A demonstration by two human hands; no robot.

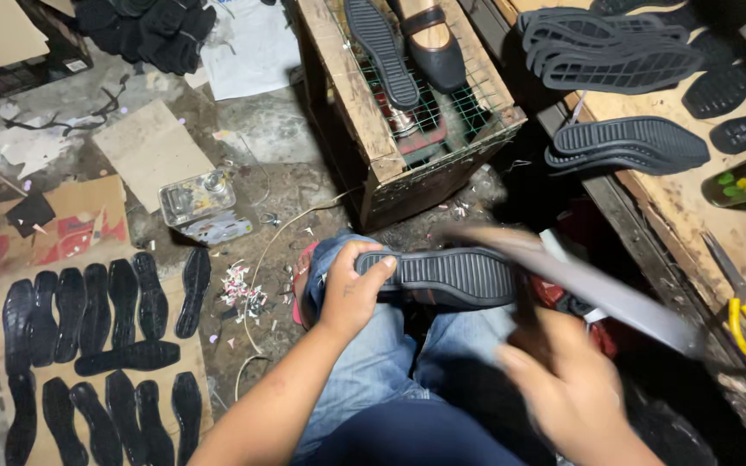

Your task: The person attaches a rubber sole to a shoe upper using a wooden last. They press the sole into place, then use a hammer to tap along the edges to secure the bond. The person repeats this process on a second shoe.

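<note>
While gripped by the left hand [351,298], the black ribbed sole [442,276] faces upward.

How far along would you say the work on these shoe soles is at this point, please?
Seemingly done: two rows of black soles laid out on cardboard on the floor. In hand: the left hand grips one ribbed black sole over the lap, while the right hand swings a long flat tool, blurred by motion. Possibly left: stacked soles on the wooden bench.
</note>
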